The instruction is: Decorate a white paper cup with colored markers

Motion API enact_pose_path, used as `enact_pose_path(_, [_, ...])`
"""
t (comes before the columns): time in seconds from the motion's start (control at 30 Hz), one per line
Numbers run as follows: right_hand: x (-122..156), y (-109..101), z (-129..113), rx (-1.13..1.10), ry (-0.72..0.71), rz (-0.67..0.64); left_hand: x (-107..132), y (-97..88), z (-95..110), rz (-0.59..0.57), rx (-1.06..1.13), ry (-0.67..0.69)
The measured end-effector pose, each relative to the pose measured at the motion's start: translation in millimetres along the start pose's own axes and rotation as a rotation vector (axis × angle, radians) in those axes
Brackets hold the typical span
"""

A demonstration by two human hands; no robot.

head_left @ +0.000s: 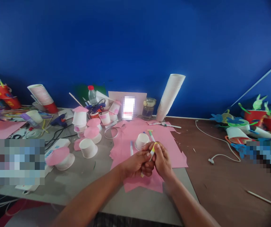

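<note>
My left hand point(140, 162) and my right hand point(163, 159) meet over the pink paper point(175, 154). Between them is a white marker with a yellow end point(152, 151). The left fingers are curled round its barrel, while my right thumb and fingers pinch near the yellow end. Parts of the marker are hidden by the fingers. Just beyond the hands stands a white paper cup point(142, 141). A green-ended marker point(151, 135) lies behind the right hand, and a blue-ended marker point(132, 148) lies left of the cup.
Several white cups with pink paper discs point(92, 134) stand at left, near a power strip point(55, 148) and a glue gun point(59, 121). At the back are a tall cup stack point(170, 97) and a glass jar point(149, 108). A white cable point(220, 135) lies at right.
</note>
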State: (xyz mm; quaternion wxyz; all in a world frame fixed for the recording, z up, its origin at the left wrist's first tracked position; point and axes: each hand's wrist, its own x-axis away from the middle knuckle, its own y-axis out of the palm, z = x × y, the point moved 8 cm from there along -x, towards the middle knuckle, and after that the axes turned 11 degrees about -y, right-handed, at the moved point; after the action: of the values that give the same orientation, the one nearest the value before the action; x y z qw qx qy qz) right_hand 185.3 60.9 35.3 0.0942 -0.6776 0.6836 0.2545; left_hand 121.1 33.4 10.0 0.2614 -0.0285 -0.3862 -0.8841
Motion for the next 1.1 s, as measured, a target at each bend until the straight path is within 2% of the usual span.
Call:
enact_pose_path(0.07, [-8.8, -11.7, 3.5, -0.090, 0.032, 0.083, 1.8, 0.4, -12.0, -0.012, -0.011, -0.058])
enact_pose_path(0.13, [-20.5, -35.8, 4.8, -0.264, 0.026, 0.277, 3.2, 2.8, -34.5, -0.020, -0.163, -0.215])
enact_pose_path(0.17, [-25.8, -47.7, 4.7, -0.333, 0.007, 0.361, 3.8, 4.3, -40.8, -0.031, -0.223, -0.244])
enact_pose_path(0.2, [-30.6, -55.4, 5.4, -0.376, 0.004, 0.393, 3.9, 6.4, -42.1, -0.054, -0.215, -0.234])
enact_pose_path(0.27, [-35.5, -62.6, 9.0, -0.385, 0.028, 0.396, 3.4, 6.3, -30.3, -0.075, -0.098, -0.112])
enact_pose_path(0.33, [-33.1, -68.3, 9.8, -0.281, -0.001, 0.425, 4.5, 1.8, -12.5, -0.090, -0.031, 0.013])
enact_pose_path(0.37, [-30.8, -69.2, 9.2, -0.159, -0.019, 0.419, 5.9, -1.9, -3.4, -0.089, -0.017, 0.071])
enact_pose_path(0.53, [-25.1, -59.2, 15.9, 0.562, -0.010, 0.152, 16.2, -19.9, 24.1, -0.040, 0.054, 0.246])
enact_pose_path(0.67, [-22.3, -44.9, 30.6, 0.954, -0.030, -0.155, 22.6, -21.5, 34.3, 0.005, 0.108, 0.327])
enact_pose_path(0.77, [-18.3, -36.6, 33.2, 1.207, -0.059, -0.275, 24.7, -20.8, 38.0, 0.020, 0.093, 0.363])
enact_pose_path(0.87, [-17.3, -27.3, 13.3, 1.200, -0.194, -0.252, 26.3, -24.2, 41.1, 0.042, 0.074, 0.394])
enact_pose_path(0.97, [-12.2, -8.7, -24.6, 0.936, -0.484, -0.236, 29.8, -31.7, 47.5, 0.096, 0.095, 0.451])
enact_pose_path(1.03, [-2.5, 10.8, -44.9, 0.842, -0.682, -0.326, 32.6, -35.7, 52.2, 0.130, 0.107, 0.496])
enact_pose_path(1.1, [8.2, 31.6, -50.3, 0.810, -0.776, -0.481, 34.1, -38.0, 54.1, 0.157, 0.115, 0.525])
